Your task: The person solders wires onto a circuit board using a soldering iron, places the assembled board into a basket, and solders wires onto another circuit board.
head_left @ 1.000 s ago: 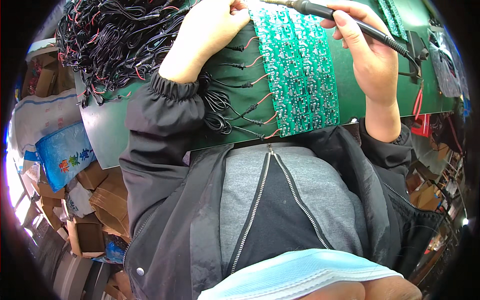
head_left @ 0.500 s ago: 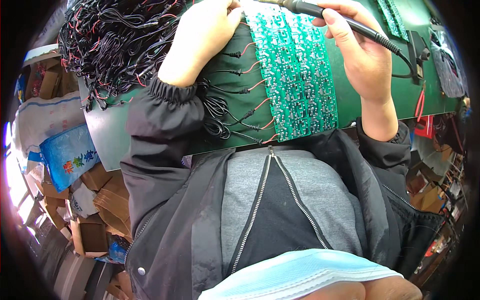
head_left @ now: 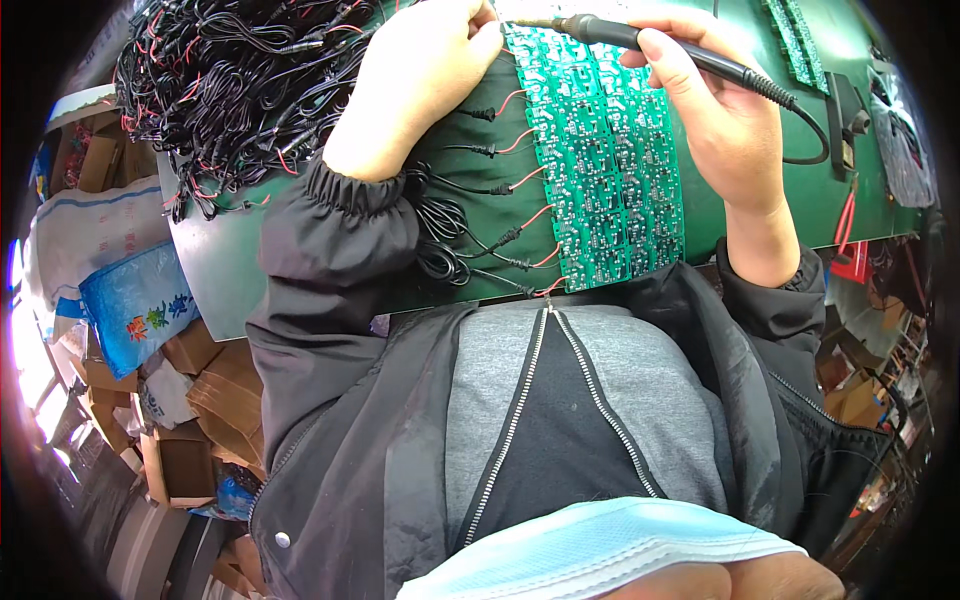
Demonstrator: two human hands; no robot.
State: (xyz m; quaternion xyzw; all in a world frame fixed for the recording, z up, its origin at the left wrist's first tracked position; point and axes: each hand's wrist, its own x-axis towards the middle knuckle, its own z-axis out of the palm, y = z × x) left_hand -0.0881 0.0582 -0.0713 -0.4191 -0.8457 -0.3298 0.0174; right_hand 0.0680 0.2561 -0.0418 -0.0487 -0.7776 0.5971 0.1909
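My right hand (head_left: pixel 730 120) grips a black soldering iron (head_left: pixel 610 33), its metal tip pointing left at the far left corner of a green circuit board panel (head_left: pixel 610 180). The fingers of my left hand (head_left: pixel 430 65) are pinched together at that corner, close to the iron's tip. What they hold is too small and partly hidden to make out. Along the panel's left edge, several black cables (head_left: pixel 500 188) with thin red wire ends reach the board. Some of these cables lie coiled (head_left: pixel 440 220) below my left wrist.
A large heap of black cables (head_left: pixel 240 90) covers the left of the green table (head_left: pixel 220 260). At the far right lie another narrow circuit board (head_left: pixel 795 45), a black stand (head_left: pixel 848 120) and red-handled tool (head_left: pixel 846 215). Cardboard boxes (head_left: pixel 225 400) and a blue bag (head_left: pixel 138 310) sit left below the table.
The whole table scene sits slightly lower and further right in view. The soldering iron's tip has come down into view beside my left fingertips. Both hands keep their grips.
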